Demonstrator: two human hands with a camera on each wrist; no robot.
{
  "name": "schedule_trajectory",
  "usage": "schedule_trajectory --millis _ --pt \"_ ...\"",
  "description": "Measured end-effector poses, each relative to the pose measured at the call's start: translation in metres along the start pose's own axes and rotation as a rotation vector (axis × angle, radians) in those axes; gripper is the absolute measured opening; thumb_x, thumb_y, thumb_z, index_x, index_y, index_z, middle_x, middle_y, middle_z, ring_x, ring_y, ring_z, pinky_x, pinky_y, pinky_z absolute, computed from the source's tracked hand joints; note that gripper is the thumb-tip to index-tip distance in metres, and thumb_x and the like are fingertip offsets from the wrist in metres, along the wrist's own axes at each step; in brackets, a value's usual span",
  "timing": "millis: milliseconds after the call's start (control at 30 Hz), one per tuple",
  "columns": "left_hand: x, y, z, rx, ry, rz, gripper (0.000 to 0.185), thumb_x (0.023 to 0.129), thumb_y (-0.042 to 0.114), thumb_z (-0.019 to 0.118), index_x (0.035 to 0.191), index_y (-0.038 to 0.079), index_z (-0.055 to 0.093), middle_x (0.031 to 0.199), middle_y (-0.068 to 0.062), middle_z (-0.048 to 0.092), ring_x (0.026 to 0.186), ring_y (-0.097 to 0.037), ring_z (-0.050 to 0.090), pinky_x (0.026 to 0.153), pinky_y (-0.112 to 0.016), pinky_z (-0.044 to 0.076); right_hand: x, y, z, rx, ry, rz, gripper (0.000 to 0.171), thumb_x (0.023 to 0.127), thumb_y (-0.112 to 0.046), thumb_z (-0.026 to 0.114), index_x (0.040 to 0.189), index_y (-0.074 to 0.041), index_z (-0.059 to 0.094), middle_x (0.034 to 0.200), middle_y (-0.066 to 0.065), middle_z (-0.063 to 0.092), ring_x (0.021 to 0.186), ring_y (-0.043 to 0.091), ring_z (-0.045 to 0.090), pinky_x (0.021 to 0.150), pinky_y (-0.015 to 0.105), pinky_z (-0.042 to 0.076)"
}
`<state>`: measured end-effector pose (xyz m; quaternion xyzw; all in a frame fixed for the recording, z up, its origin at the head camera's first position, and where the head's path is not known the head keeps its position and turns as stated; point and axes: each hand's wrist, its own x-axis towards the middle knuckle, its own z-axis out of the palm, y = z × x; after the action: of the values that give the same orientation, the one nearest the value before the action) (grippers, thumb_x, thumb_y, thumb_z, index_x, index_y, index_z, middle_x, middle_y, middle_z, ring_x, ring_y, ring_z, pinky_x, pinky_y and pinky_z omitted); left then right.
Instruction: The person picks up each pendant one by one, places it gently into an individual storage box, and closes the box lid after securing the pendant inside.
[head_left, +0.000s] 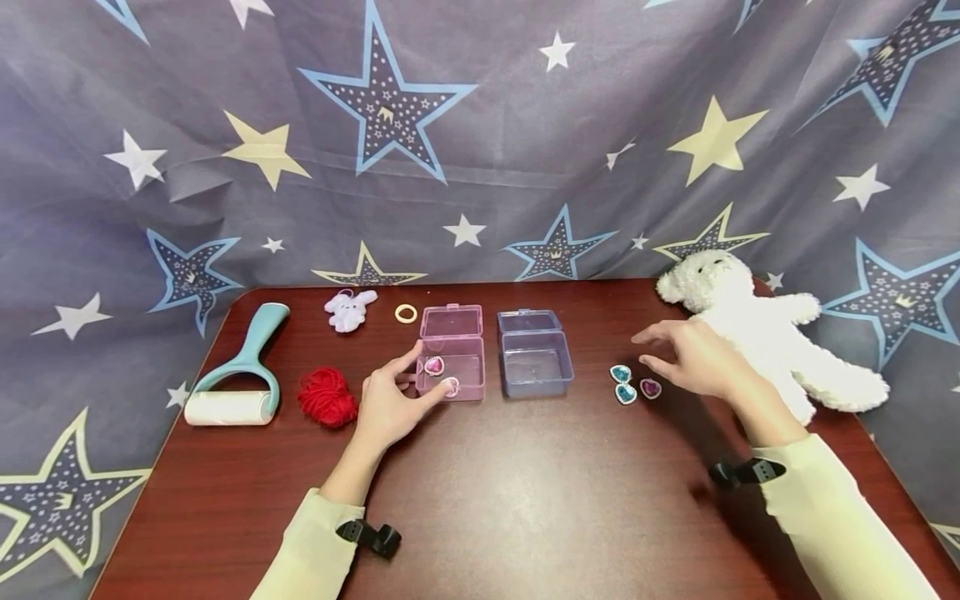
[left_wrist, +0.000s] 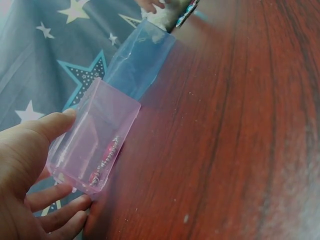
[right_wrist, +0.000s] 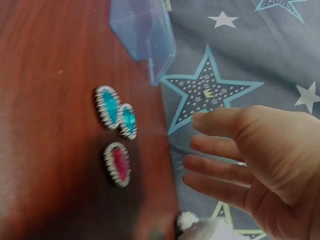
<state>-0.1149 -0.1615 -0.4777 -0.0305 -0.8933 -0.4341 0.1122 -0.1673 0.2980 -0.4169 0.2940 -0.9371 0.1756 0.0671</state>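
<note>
My left hand (head_left: 392, 410) holds the left side of an open pink plastic box (head_left: 471, 392), with its thumb at the front and its fingers at the side. Inside lie two heart-shaped pink gems with beaded rims, one showing clearly as a pink gem (head_left: 434, 365). To the right of that box stands an open blue plastic box (head_left: 536, 387). My right hand (head_left: 701, 358) hovers, fingers apart and holding nothing, near two blue heart gems (right_wrist: 108, 106) and a magenta heart gem (right_wrist: 120, 165) on the table.
A white plush toy (head_left: 757, 325) lies behind my right hand. On the left are a lint roller (head_left: 228, 407), red yarn (head_left: 327, 397), a small white plush (head_left: 349, 311) and a pale ring (head_left: 406, 306). A star-patterned cloth (head_left: 480, 142) hangs behind the table.
</note>
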Motion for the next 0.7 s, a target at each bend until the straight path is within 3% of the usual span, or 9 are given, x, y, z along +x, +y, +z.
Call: schedule_trajectory --millis 400,700 --pt "0.0 -0.001 0.0 -0.001 -0.01 -0.017 0.081 0.079 0.042 0.095 0.149 0.016 0.064 0.138 -0.009 0.073 0.097 -0.025 0.08 0.085 -0.046 0.065 -0.02 0.008 0.01 0.015 -0.091 0.055 0.026 0.087 -0.012 0.085 0.111 -0.007 0.08 0.093 0.003 0.081 0.081 0.018 0.075 0.073 0.04 0.059" --pt "0.0 -0.001 -0.001 -0.003 -0.006 -0.004 0.082 0.077 0.041 0.096 0.148 0.015 0.065 0.138 -0.01 0.073 0.095 -0.026 0.08 0.084 -0.047 0.065 -0.03 0.012 0.019 0.02 -0.101 0.017 0.029 0.083 -0.017 0.089 0.109 -0.008 0.081 0.089 -0.003 0.077 0.079 0.01 0.071 0.072 0.032 0.057"
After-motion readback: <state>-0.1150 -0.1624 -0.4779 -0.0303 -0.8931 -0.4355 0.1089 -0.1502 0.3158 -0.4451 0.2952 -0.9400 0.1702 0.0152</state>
